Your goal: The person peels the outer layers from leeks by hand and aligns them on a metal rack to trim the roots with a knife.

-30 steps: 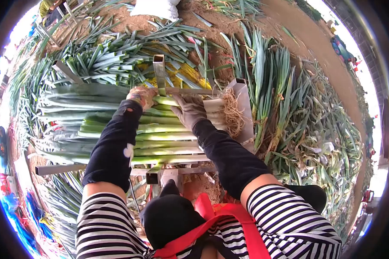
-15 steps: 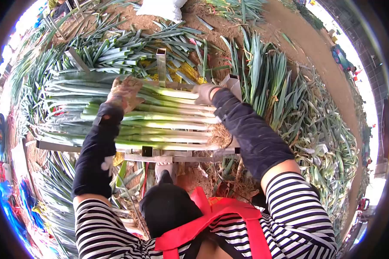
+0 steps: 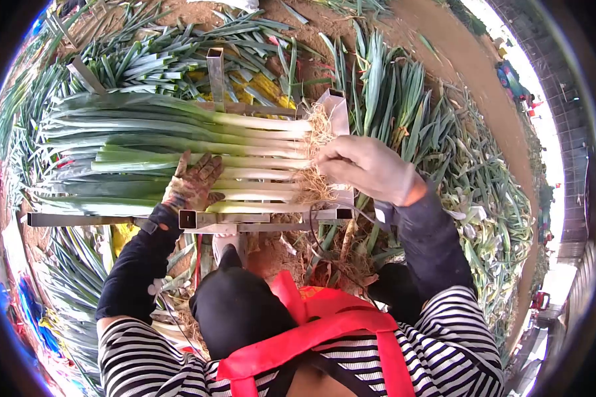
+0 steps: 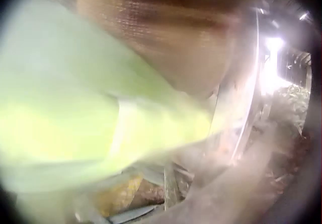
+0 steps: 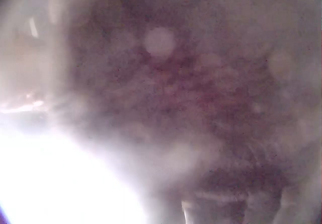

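Note:
A row of leeks [image 3: 258,149] lies side by side on a metal rack, green leaves to the left and white stems to the right. Their stringy roots [image 3: 319,132] gather at the rack's right end. My gloved left hand [image 3: 193,184] rests on the near leeks with its fingers spread. In the left wrist view its patterned glove [image 4: 171,38] sits against a blurred pale green leek [image 4: 80,103]. At the root ends is my gloved right hand [image 3: 367,169], its bent fingertips among the near roots; I cannot tell whether they pinch any. The right wrist view is only blur.
Square metal posts [image 3: 216,74] rise from the rack's far side, and a flat metal plate [image 3: 336,112] stands at its root end. Cut leek leaves [image 3: 146,63] are heaped behind it. More leeks [image 3: 384,86] and wilted trimmings [image 3: 470,172] cover the ground at right.
Both hands have come from the far leeks toward the near side. The right hand has moved right, from the white stems to the roots. The left hand now lies spread over the near leeks.

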Action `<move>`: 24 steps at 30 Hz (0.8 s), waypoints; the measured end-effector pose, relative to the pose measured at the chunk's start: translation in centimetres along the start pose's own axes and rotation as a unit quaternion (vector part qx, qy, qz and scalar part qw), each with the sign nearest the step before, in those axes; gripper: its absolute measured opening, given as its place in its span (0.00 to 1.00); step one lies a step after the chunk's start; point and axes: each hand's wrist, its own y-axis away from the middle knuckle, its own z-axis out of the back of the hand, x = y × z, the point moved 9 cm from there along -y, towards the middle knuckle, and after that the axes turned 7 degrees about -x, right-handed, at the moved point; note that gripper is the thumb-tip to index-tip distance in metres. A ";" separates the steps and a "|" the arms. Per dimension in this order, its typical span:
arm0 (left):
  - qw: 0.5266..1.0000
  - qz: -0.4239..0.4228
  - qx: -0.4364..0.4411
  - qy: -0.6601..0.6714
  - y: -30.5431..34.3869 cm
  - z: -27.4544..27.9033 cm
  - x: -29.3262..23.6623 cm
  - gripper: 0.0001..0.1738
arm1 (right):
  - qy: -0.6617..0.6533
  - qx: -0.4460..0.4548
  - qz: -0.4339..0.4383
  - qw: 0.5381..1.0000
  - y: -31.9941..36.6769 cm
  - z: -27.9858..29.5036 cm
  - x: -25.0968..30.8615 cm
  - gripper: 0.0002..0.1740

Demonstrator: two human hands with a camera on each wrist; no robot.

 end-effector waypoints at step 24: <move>0.952 0.228 -0.203 0.012 5.7 3.5 0.6 0.40 | -0.121 -0.190 -0.443 0.868 9.5 -8.1 -29.8 0.21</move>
